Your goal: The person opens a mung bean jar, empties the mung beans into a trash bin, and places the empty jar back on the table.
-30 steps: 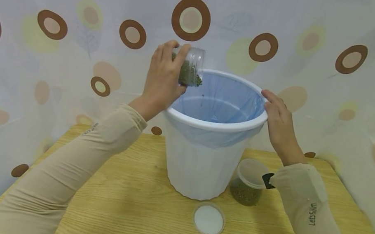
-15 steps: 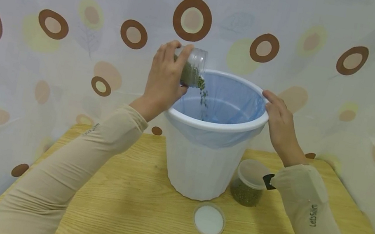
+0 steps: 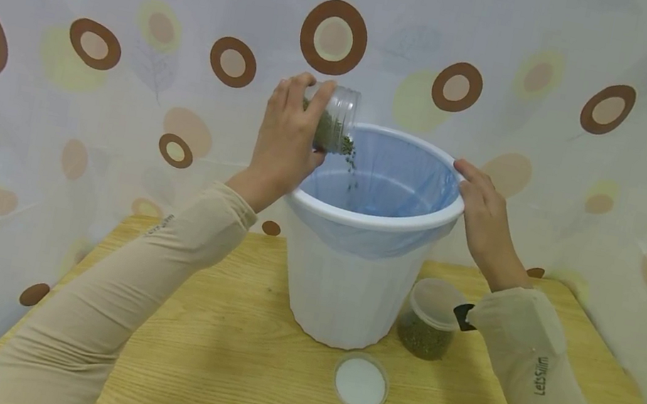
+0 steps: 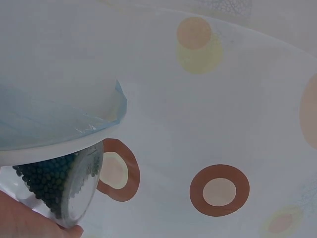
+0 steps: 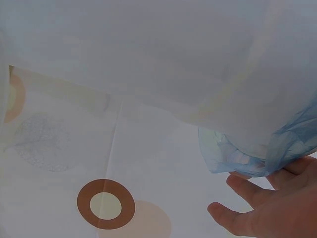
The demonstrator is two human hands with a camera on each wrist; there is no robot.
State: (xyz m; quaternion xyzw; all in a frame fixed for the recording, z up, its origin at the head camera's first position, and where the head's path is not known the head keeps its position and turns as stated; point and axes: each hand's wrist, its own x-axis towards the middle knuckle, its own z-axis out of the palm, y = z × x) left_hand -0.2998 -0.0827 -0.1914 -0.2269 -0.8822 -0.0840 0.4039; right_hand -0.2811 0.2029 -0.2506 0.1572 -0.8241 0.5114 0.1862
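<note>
In the head view my left hand grips a clear plastic jar, tipped on its side over the left of a white bin. Mung beans spill from its mouth in a thin stream into the blue bag that lines the bin. The left wrist view shows dark green beans through the jar wall, partly hidden by the bin rim. My right hand rests on the bin's right rim, fingers extended; in the right wrist view its fingertips lie against the folded-over bag edge.
A lidded clear tub with dark, grainy contents stands right of the bin, close to my right wrist. A round white lid lies on the wooden table in front of the bin. Patterned sheeting hangs behind.
Beans have started falling from the jar: few at first, a thicker stream half a second ago, a thinner one now. Both hands keep almost the same positions.
</note>
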